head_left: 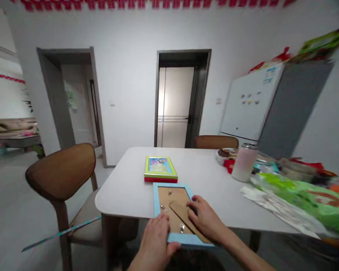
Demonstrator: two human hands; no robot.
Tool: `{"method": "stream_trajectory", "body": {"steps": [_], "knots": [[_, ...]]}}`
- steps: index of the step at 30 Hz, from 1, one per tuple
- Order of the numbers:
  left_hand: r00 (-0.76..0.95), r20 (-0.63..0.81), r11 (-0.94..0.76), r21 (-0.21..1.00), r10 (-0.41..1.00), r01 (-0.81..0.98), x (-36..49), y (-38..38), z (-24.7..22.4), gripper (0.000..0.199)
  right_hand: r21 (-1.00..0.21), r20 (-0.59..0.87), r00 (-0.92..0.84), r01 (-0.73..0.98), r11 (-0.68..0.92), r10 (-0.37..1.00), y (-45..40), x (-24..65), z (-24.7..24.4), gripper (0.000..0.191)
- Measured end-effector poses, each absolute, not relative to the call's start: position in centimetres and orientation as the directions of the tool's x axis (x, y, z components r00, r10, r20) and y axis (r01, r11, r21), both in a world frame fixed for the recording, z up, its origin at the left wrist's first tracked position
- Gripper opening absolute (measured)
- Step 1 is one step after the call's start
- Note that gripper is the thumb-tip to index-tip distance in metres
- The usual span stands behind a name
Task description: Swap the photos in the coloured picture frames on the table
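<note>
A light-blue picture frame point(156, 199) lies face down at the table's near edge, its lower end jutting past the edge. Its brown backing board point(172, 222) bears a folded stand and several small metal clips point(182, 227). My left hand point(155, 241) grips the frame's lower left side, with the thumb on the bottom border. Over the right side is my right hand point(205, 218), its fingers curled and pressed at a clip near the right border. Just beyond the frame, a green picture frame point(173, 169) with a figure picture lies face up on a red one point(161, 180).
On the white table point(124, 188), a pink bottle point(244, 163), green plastic packaging point(313, 199) and a white tissue point(277, 207) crowd the right side. A brown chair point(64, 173) stands at the left, another chair point(216, 142) behind the table. The fridge point(250, 101) is at the back right.
</note>
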State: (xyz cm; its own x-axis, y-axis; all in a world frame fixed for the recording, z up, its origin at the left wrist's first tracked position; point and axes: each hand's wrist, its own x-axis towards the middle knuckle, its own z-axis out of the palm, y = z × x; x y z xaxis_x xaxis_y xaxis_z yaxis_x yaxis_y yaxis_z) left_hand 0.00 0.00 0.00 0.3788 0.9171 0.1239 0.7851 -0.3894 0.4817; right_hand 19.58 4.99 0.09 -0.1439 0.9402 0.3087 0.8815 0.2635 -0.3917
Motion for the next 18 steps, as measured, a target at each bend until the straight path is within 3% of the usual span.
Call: {"method": "stream_trajectory", "body": {"steps": [5, 11, 18], "knots": [[0.394, 0.184, -0.431, 0.495, 0.901, 0.754, -0.10, -0.02, 0.16, 0.054, -0.426, 0.318, -0.105, 0.872, 0.241, 0.942, 5.06, 20.59, -0.37, 0.037], [0.383, 0.214, -0.438, 0.487, 0.899, 0.756, -0.06, -0.15, 0.72, 0.032, -0.382, 0.316, -0.163, 0.880, 0.282, 0.935, 5.31, 20.38, -0.13, 0.031], [0.386, 0.208, -0.437, 0.494, 0.899, 0.751, 0.04, -0.07, 0.66, 0.037, -0.363, 0.313, -0.169, 0.888, 0.282, 0.935, 5.63, 20.36, -0.13, 0.031]]}}
